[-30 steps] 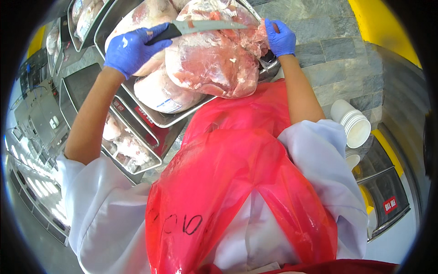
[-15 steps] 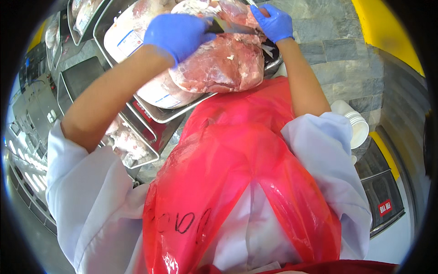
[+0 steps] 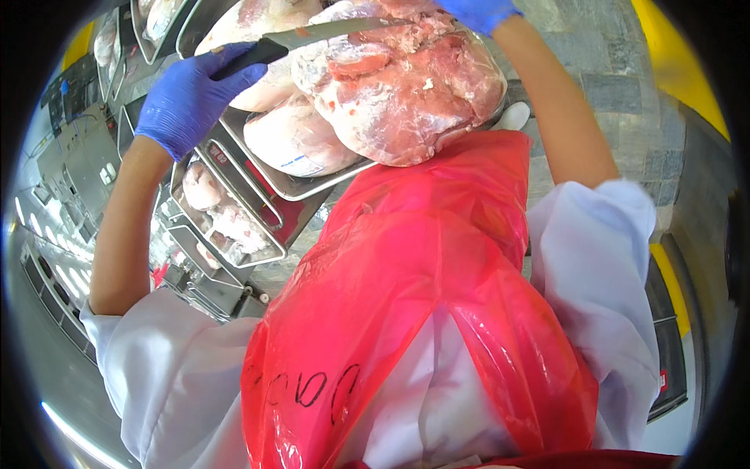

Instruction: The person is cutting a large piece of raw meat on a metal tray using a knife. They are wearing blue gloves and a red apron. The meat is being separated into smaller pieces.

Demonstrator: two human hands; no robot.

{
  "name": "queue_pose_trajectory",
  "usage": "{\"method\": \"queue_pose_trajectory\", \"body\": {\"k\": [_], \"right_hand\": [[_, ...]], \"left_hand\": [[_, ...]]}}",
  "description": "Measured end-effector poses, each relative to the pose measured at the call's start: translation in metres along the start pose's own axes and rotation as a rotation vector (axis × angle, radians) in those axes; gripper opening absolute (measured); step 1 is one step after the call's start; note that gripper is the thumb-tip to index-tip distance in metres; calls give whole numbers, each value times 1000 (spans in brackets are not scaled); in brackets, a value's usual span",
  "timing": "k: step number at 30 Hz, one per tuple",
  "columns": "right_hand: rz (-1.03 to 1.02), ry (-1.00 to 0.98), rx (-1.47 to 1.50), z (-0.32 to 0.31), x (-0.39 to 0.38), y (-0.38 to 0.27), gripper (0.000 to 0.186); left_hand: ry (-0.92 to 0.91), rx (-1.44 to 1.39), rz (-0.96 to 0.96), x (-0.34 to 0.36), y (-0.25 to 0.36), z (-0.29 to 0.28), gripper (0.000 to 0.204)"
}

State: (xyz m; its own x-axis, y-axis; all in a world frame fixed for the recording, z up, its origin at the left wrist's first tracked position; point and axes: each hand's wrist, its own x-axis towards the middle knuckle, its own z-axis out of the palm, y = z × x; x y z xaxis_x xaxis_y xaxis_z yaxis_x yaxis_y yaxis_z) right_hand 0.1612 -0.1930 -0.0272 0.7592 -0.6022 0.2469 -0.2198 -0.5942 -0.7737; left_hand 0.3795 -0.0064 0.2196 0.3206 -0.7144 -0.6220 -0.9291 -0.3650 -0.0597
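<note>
My left hand point(image 3: 187, 102), in a blue glove, is closed around the black handle of a knife point(image 3: 336, 31). Its long blade points right and passes across the far part of a large piece of raw red meat point(image 3: 414, 94). The meat rests near me on a metal tray point(image 3: 328, 181), close against my apron. Beyond its far right side, my gloved right hand point(image 3: 480, 12) is cut off by the upper edge of the view, so its fingers and anything they hold are hidden. Paler pieces of meat point(image 3: 301, 139) share the tray.
Lower to the left stand more metal trays point(image 3: 269, 254) holding pale meat pieces point(image 3: 234, 223). A white rounded object point(image 3: 513, 116) shows right of the meat. Grey tiled floor point(image 3: 617, 94) lies to the right, with a yellow curved surface point(image 3: 680, 59) farther out.
My left hand has drawn back leftward with the knife, uncovering more of the meat. My right hand has shifted up and partly left the view. The view itself has also shifted.
</note>
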Motion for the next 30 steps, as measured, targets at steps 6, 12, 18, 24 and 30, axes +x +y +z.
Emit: {"method": "queue_pose_trajectory", "body": {"k": [6, 12, 18, 24, 30], "right_hand": [[299, 104, 71, 15, -83, 40, 41], [508, -71, 97, 45, -85, 46, 44], [547, -360, -76, 21, -57, 22, 36], [541, -308, 57, 32, -61, 43, 25], [396, -317, -115, 32, -58, 39, 22]], "left_hand": [[27, -139, -88, -14, -16, 29, 53], [22, -264, -118, -17, -13, 36, 51], [24, -280, -113, -18, -14, 37, 52], [32, -268, -89, -14, -12, 36, 51], [53, -344, -27, -14, -18, 46, 50]]}}
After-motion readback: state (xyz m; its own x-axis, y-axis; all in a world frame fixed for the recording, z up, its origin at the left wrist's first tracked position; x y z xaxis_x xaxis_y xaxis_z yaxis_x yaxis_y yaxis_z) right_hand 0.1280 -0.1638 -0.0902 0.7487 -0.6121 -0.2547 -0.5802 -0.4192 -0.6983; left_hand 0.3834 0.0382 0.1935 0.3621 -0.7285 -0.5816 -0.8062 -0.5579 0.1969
